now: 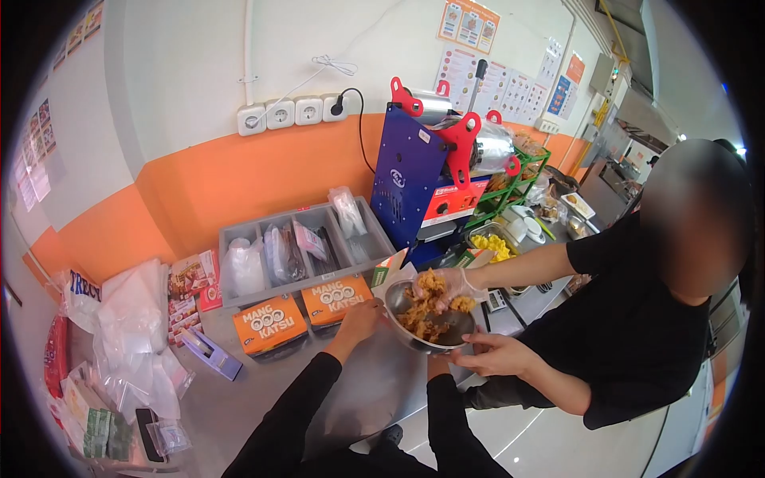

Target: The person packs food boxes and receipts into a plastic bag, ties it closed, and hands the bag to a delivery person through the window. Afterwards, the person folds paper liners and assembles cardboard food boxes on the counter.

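Observation:
A metal mixing bowl [454, 328] with pieces of fried, breaded food [421, 325] in it is held over the counter in front of me. My left hand [362, 321] is closed at the bowl's left rim, its fingertips partly hidden. Under the bowl is my right hand [438, 364], only its wrist showing; the fingers are out of sight. A co-worker's gloved hand [456, 288] grips some of the fried food above the bowl. The co-worker's other hand [498, 355] is at the bowl's lower right rim. Behind the bowl, an open carton [388, 269] shows its flaps.
Two orange boxes [269, 325] stand before a grey divided tray [227, 287]. A blue sealing machine [402, 179] is behind the bowl. To the left lie a purple tape dispenser [211, 354], plastic bags [131, 334] and a phone [150, 434]. The co-worker [637, 303] stands close on my right.

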Demonstrator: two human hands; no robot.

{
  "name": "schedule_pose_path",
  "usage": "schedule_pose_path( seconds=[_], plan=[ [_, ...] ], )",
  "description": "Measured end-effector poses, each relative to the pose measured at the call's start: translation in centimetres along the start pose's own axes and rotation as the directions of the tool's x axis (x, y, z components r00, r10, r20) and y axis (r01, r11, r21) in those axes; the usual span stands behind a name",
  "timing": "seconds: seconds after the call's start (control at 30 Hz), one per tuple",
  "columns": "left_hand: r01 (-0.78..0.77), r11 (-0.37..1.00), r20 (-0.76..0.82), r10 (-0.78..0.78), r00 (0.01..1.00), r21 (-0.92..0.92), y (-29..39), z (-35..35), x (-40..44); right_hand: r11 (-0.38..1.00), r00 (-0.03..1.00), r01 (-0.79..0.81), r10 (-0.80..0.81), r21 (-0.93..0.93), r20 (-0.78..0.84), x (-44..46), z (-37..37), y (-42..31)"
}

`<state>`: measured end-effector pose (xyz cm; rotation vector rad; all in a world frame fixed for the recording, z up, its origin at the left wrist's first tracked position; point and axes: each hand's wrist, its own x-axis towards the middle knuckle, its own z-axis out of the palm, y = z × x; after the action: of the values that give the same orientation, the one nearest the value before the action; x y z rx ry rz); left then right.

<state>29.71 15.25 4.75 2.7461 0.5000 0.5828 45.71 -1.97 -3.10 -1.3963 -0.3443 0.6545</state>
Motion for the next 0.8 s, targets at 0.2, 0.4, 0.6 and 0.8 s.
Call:
schedule_pose_path(
  seconds=[0.2,0.4,0.6,0.8],
  plan=[
    [0.142,0.881,-0.05,-0.185,0.982,-0.451,0.1,-0.6,-0.5,0.999,0.999,0.01,-0.009,0.037,-0.038,-1.9,-2.1,-1.2],
    [0.036,0.483,-0.107,-0.265,0.958,-0.875,-5.4,7.5,-1.6,0.999,0.999,0.003,-0.001,0.053,-0.037,-2.9,-2.4,-1.4],
    [0.057,0.448,-0.031,-0.186,0.982,-0.892,-2.9,2.0,-1.9,0.999,0.999,0.005,-0.003,0.052,-0.033,-3.7,-3.0,-2.1],
    [-0.011,1.0,-0.187,0.009,0.982,-0.01,-2.5,-3.0,-5.5,1.0,0.999,0.003,-0.002,-0.019,0.044,-5.6,-3.1,-4.2]
  ],
)
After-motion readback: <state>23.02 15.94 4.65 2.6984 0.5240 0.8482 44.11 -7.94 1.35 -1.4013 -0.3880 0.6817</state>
